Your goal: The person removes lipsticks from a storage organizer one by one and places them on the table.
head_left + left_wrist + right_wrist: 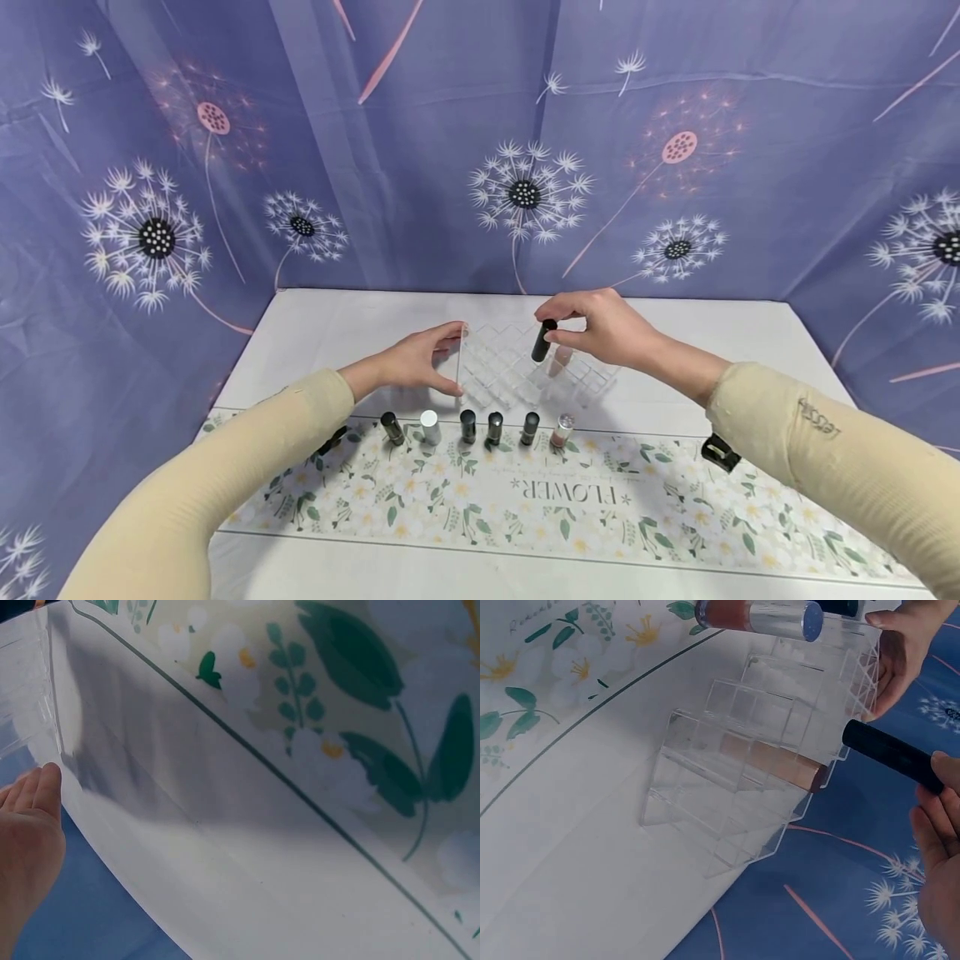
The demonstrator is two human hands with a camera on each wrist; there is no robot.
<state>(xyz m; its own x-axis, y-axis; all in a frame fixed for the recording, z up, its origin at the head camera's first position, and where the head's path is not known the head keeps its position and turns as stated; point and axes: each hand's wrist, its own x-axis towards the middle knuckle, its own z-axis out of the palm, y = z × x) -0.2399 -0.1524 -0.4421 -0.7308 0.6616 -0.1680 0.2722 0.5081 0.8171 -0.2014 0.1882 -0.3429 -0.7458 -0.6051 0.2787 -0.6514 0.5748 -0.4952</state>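
A clear plastic lipstick organizer (487, 367) with diamond-shaped compartments lies on the white table. My left hand (416, 358) grips its left end, fingers at the far corner and thumb at the near one. Between the thumb and fingers of my right hand (603, 325) is a black lipstick tube (542, 343), pinched by one end. The right wrist view has this black tube (889, 754) tilted, its free end close to the compartment openings. One rose-gold tube (780, 761) sits inside a compartment there.
In front of the organizer stands a row of several tubes: black ones such as a black tube (392, 428), a white tube (430, 427) and a clear-capped pinkish tube (562, 430). A floral runner (420, 500) crosses the table. Behind hangs a blue dandelion curtain (420, 167).
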